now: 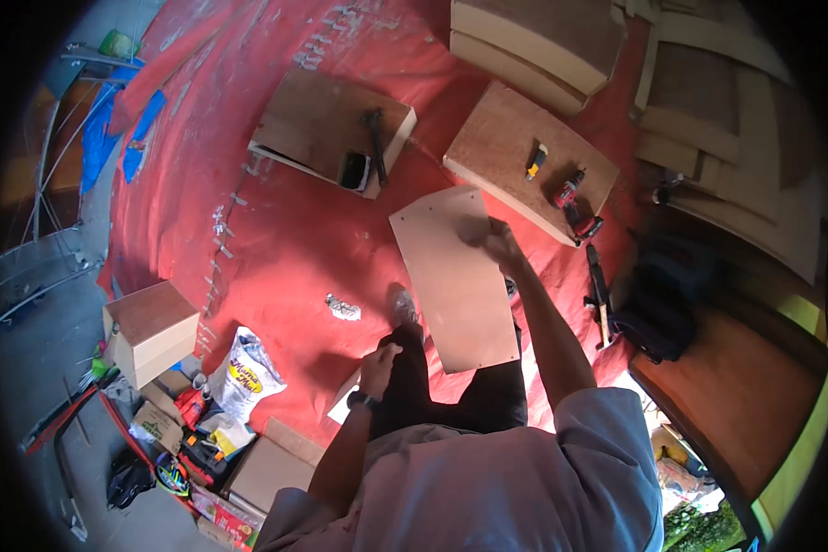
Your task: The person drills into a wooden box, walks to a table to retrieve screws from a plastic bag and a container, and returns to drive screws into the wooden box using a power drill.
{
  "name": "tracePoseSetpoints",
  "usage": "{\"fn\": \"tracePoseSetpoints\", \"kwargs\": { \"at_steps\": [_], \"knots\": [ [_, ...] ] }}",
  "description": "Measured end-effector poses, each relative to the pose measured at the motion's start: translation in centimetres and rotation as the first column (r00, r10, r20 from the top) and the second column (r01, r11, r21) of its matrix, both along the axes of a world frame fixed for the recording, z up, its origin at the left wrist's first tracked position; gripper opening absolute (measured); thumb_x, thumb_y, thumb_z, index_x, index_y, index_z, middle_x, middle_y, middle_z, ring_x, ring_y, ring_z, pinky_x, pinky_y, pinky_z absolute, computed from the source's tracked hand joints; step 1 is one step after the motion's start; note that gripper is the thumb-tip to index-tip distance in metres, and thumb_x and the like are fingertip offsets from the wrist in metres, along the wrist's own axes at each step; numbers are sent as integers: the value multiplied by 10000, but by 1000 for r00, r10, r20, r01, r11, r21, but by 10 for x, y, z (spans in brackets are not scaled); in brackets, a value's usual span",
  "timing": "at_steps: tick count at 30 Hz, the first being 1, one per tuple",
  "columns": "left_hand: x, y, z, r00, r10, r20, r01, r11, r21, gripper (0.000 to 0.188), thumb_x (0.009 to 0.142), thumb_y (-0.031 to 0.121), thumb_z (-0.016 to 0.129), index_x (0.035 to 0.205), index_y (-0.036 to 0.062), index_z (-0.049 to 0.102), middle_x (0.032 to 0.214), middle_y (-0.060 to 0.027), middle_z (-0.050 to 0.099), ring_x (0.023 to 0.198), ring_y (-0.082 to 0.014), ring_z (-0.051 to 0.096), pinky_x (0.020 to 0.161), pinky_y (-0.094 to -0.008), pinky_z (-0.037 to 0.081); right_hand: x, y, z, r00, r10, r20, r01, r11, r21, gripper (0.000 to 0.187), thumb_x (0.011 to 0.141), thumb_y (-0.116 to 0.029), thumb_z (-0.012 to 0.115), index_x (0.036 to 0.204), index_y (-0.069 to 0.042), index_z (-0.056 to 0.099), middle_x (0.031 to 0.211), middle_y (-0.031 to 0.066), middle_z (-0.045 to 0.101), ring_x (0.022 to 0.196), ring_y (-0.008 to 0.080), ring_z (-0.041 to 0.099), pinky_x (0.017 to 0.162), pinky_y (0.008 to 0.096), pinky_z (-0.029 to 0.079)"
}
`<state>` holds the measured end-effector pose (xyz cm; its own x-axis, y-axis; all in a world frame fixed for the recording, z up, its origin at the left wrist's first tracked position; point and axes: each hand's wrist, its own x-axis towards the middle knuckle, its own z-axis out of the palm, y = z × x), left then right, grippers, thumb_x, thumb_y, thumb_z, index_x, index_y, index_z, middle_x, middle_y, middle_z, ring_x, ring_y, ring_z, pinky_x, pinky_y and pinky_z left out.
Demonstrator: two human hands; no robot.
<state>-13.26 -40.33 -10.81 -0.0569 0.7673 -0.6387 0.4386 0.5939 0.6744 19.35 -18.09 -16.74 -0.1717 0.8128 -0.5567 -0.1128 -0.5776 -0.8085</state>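
Note:
A flat brown wooden panel [469, 294] with small dark spots near its corners stands before my legs. My right hand [499, 244] grips its right edge near the far end, its fingers closed and partly in shadow. By my left thigh, my left hand [377, 370] is curled closed, with a dark watch on the wrist. Whatever lies inside those fingers, if anything, is hidden. A pale-edged piece [343, 394] shows just beside the left wrist, partly covered by my arm.
Red sheeting [276, 248] covers the floor. Ahead lie a wooden box with a hammer [375, 138] and another with a yellow cutter [536, 161] and red cordless drill [569, 189]. A white sack [247, 374] and cluttered tools stand left; a dark bag [662, 304] sits right.

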Motion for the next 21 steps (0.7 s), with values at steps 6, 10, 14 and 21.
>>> {"fn": "tracePoseSetpoints", "kwargs": {
  "at_steps": [6, 10, 14, 21],
  "knots": [
    [-142, -50, -17, 834, 511, 208, -322, 757, -569, 513, 999, 549, 540, 1136, 79, 693, 599, 112, 281, 423, -17, 220, 382, -214, 210, -69, -97, 87, 986, -68, -150, 116, 934, 338, 336, 926, -126, 690, 1223, 22, 640, 1073, 56, 710, 985, 137, 658, 875, 319, 540],
    [-161, -44, -20, 803, 537, 258, -312, 748, -586, 546, 977, 573, 565, 1126, 67, 704, 571, 107, 269, 411, -21, 237, 379, -217, 204, -76, -122, 181, 975, -85, 204, 57, 989, 138, 414, 939, -282, 726, 1188, 41, 660, 1012, 45, 715, 931, 118, 633, 842, 298, 512],
    [-157, -45, -53, 824, 480, 302, -255, 789, -559, 561, 976, 569, 570, 1180, 60, 689, 573, 103, 257, 413, -25, 235, 377, -221, 205, -68, -139, 309, 933, 57, 355, -59, 998, -5, 516, 933, -424, 707, 1129, 51, 655, 912, 31, 678, 857, 86, 587, 756, 288, 500],
    [10, -106, -91, 270, 780, 564, 12, 583, -812, 334, 988, 399, 612, 1046, 81, 691, 609, 93, 327, 462, -32, 314, 396, -204, 243, -41, -203, 419, 834, 241, 497, -303, 952, 47, 570, 846, -523, 738, 890, 44, 694, 726, 64, 641, 655, 95, 539, 597, 277, 429]
  ]
}}
